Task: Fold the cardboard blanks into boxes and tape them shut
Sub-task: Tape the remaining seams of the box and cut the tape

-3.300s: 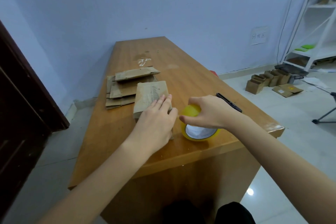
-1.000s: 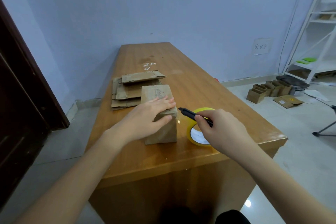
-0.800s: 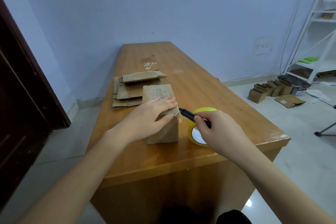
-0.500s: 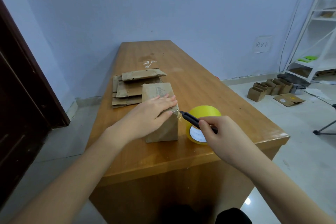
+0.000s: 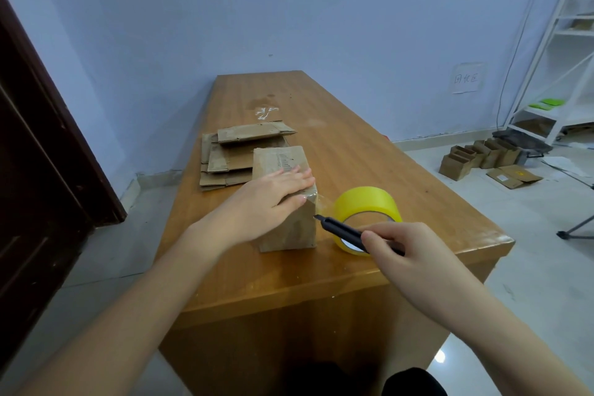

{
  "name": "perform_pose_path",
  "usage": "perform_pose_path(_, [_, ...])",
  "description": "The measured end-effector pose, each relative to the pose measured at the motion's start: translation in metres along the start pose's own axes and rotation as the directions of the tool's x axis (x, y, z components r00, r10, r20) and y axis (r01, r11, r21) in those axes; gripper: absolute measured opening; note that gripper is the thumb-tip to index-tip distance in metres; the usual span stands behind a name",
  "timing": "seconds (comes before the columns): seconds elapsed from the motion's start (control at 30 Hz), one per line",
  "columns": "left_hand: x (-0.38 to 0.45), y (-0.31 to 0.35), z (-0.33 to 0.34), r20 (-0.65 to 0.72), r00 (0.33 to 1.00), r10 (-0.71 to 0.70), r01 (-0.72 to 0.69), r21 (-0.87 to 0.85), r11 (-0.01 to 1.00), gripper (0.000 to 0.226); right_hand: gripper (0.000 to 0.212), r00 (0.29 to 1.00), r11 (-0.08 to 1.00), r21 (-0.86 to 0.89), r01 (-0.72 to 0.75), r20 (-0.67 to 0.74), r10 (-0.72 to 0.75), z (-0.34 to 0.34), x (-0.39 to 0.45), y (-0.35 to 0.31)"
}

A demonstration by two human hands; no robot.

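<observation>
Cardboard box (image 5: 286, 202) pressed flat-fingered by left hand (image 5: 266, 199); black cutter (image 5: 347, 230) gripped by right hand (image 5: 408, 251) at box edge; tape roll (image 5: 366, 206) near bench (image 5: 418, 183) corner.

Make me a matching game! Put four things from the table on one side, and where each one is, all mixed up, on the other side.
Things:
1. box
2. tape roll
3. cutter
4. flat blanks

Places:
A. stacked behind the box
B. under the left hand
C. in the right hand
D. on the table, right of the box

Pairs: 1-B, 2-D, 3-C, 4-A
</observation>
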State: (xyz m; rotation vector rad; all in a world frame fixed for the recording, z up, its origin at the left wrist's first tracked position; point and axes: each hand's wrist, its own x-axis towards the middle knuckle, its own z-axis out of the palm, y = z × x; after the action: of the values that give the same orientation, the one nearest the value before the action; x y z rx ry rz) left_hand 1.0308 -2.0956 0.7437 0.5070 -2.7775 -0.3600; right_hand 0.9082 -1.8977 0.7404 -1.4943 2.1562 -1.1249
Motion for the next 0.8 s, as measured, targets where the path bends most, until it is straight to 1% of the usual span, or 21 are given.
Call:
perform_pose_path(0.07, [0.0, 0.0, 0.0, -0.003, 1.0, -0.003, 0.003, -0.002, 1.0, 0.043, 0.034, 0.998, 0.991, 0.128, -0.037, -0.039, 0.042, -0.009, -0.002, -0.001])
perform_pose_path(0.13, [0.0, 0.001, 0.0, -0.01, 1.0, 0.002, -0.002, -0.007, 1.0, 0.042, 0.038, 0.986, 0.968, 0.248, -0.042, -0.148, 0.081, -0.02, 0.003, 0.002])
perform_pose_path(0.17, [0.0, 0.001, 0.0, -0.013, 1.0, 0.003, -0.004, -0.01, 1.0, 0.042, 0.039, 0.974, 0.958, 0.282, -0.04, -0.202, 0.1, -0.025, 0.006, 0.007])
perform_pose_path(0.23, [-0.001, 0.002, 0.0, -0.016, 1.0, 0.004, -0.004, -0.013, 1.0, 0.042, 0.039, 0.954, 0.955, 0.29, -0.055, -0.268, 0.136, -0.033, 0.018, 0.02])
perform_pose_path(0.3, [-0.001, 0.002, 0.0, -0.017, 1.0, 0.003, -0.003, -0.02, 1.0, 0.042, 0.035, 0.939, 0.945, 0.306, -0.113, -0.278, 0.202, -0.039, 0.035, 0.04])
perform_pose_path(0.4, [-0.001, 0.004, 0.0, -0.02, 1.0, 0.006, -0.007, -0.018, 1.0, 0.042, 0.023, 0.91, 0.882, 0.417, -0.218, -0.24, 0.339, -0.041, 0.06, 0.076])
perform_pose_path(0.43, [-0.001, 0.004, 0.0, -0.019, 1.0, 0.008, -0.008, -0.013, 1.0, 0.042, 0.02, 0.9, 0.882, 0.4, -0.248, -0.241, 0.363, -0.04, 0.067, 0.087])
perform_pose_path(0.47, [-0.001, 0.004, 0.0, -0.018, 1.0, 0.008, -0.008, -0.011, 1.0, 0.042, 0.021, 0.895, 0.898, 0.345, -0.272, -0.252, 0.368, -0.039, 0.073, 0.099])
perform_pose_path(0.53, [-0.001, 0.004, -0.001, -0.021, 1.0, 0.008, -0.008, -0.011, 1.0, 0.042, 0.025, 0.893, 0.934, 0.189, -0.303, -0.286, 0.347, -0.034, 0.082, 0.117])
perform_pose_path(0.6, [0.0, 0.003, -0.001, -0.025, 1.0, 0.009, -0.01, -0.016, 1.0, 0.042, 0.022, 0.886, 0.936, 0.056, -0.348, -0.307, 0.348, -0.03, 0.09, 0.131])
perform_pose_path(0.7, [0.0, 0.003, 0.0, -0.026, 1.0, 0.009, -0.009, -0.021, 1.0, 0.043, 0.02, 0.867, 0.894, -0.156, -0.419, -0.363, 0.343, -0.025, 0.101, 0.142])
perform_pose_path(0.8, [0.001, 0.003, -0.001, -0.032, 0.999, 0.003, -0.004, -0.028, 1.0, 0.042, 0.025, 0.856, 0.825, -0.339, -0.451, -0.426, 0.293, -0.019, 0.108, 0.149])
